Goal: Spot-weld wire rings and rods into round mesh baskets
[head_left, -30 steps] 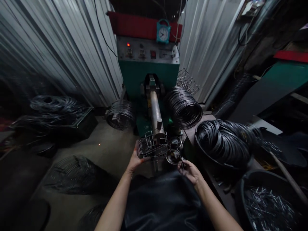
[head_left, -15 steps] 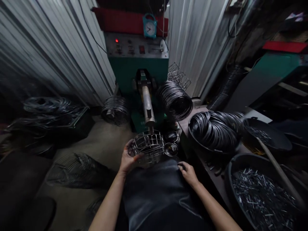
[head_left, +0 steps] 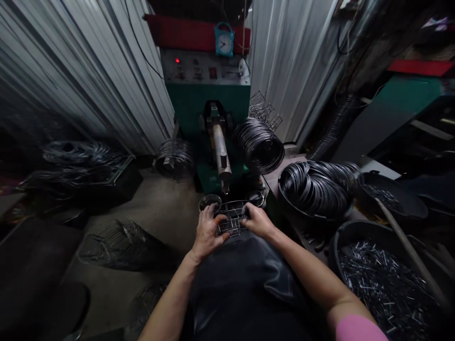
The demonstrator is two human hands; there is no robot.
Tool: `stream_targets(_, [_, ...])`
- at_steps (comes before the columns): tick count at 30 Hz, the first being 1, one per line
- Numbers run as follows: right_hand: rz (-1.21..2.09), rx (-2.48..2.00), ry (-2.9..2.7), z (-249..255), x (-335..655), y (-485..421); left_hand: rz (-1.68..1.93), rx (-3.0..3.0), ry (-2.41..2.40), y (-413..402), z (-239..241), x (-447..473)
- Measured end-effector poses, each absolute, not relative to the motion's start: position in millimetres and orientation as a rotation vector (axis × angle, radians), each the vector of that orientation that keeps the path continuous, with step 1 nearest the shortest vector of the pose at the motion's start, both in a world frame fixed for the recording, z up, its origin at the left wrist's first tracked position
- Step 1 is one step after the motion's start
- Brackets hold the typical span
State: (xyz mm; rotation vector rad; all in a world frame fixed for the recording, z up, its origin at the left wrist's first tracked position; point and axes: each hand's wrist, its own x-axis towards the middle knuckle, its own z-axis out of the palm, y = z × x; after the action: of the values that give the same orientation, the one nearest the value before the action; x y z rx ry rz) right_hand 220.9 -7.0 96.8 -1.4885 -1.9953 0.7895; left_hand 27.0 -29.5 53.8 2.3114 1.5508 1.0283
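Wire basket (head_left: 233,223) Held in Two Hands at the Machine

Above the black apron (head_left: 245,279) on my lap, I hold the basket between both hands, just in front of the metal arm (head_left: 221,147) of a green machine (head_left: 209,97). My left hand (head_left: 210,230) grips its left side, the thumb along the near wires. My right hand (head_left: 261,220) is closed at its right edge, fingers bunched on the wire; whether they also pinch a loose piece, I cannot tell. A pink sleeve (head_left: 359,328) shows at my right arm.

Round-rimmed dishes, partly hidden, sit beyond the basket on either side. A wire coil (head_left: 259,147) hangs to the right of the machine's arm, a smaller coil (head_left: 175,160) to its left. At my right, a basin (head_left: 313,214) is heaped with looped wire, and nearer me a dark tub (head_left: 336,255) holds short metal pieces. A red light (head_left: 177,60) glows on the control panel (head_left: 223,73), below a teal clock (head_left: 224,42).
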Motion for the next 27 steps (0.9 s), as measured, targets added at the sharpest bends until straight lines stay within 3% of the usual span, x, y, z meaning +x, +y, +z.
stream_targets(5, [0.846,-1.278,-2.072,75.9,217.5,-13.9,0.947,2.312,1.528,-26.5,53.7,23.1])
stream_targets(11, [0.825,-1.019,-2.384,88.9,227.1,-1.9,1.051,2.195,1.487,-23.7,48.9,18.6])
stream_targets(27, [0.613,-1.081,-2.512,76.6,213.1,19.3,1.081,2.152,1.457,-2.7,27.9,4.8])
